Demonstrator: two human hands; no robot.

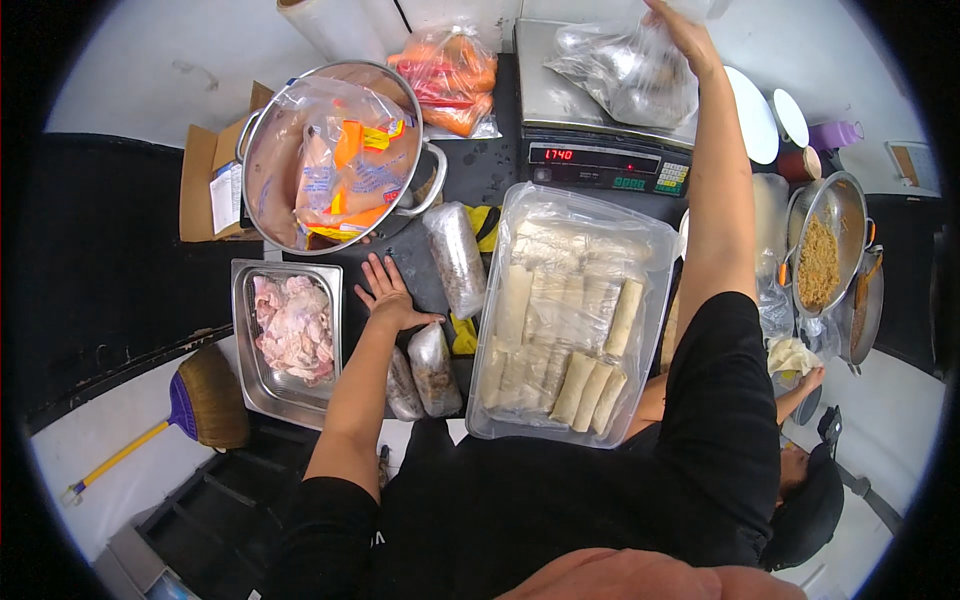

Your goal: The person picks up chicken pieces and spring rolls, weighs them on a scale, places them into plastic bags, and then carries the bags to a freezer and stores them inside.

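Note:
My left hand lies open on the dark table, fingers spread, between a large metal pot and wrapped packs. Near its thumb are a clear-wrapped cylindrical pack and a similar longer pack. My right arm reaches far forward over the scale. There my right hand grips the top of a clear plastic bag, which rests on the scale's plate; its contents look greyish and are hard to make out. The scale's red display is lit.
Directly before me stands a clear tub of pale rolls. Left are raw meat in a steel pan and a cardboard box; bagged carrots lie behind. At right, another person's hand holds a pale wrapper near a colander.

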